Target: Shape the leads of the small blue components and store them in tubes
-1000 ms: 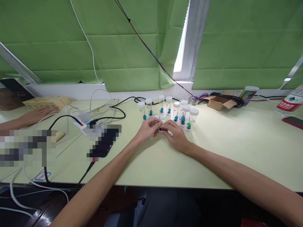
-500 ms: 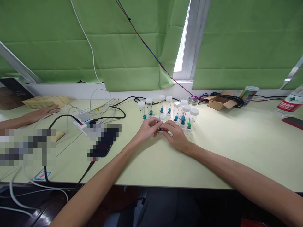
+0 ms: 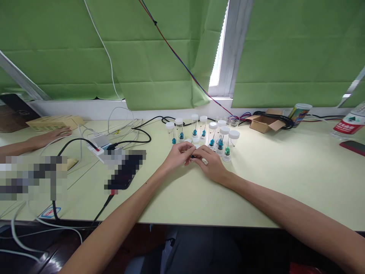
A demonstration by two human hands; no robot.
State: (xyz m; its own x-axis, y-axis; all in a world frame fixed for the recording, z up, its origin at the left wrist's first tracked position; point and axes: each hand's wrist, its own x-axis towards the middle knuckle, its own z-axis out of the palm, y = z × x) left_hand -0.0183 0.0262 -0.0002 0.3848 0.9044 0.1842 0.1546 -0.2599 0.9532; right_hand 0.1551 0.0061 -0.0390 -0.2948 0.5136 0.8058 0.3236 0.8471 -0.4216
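My left hand (image 3: 177,155) and my right hand (image 3: 210,160) meet over the table, fingertips pinched together around a small dark piece (image 3: 193,156). Fingers cover most of it, so its kind cannot be told. Just beyond my hands stand several clear tubes with white caps, each with a small blue-green part and thin wires inside. A tube with a green part (image 3: 227,151) is close to the right of my right hand, and one with a blue part (image 3: 173,140) is behind my left hand. White caps (image 3: 195,140) show directly behind my fingers.
A phone (image 3: 125,171) on a cable and a white power strip (image 3: 98,150) lie to the left. Another person's hand (image 3: 54,137) rests by a yellowish box (image 3: 54,122). Rightward are an open cardboard box (image 3: 264,123), a can (image 3: 300,114) and a bottle (image 3: 349,123).
Both hands stay in nearly the same place, still pinching the small dark piece. The tubes have not moved; only the view has shifted very slightly.
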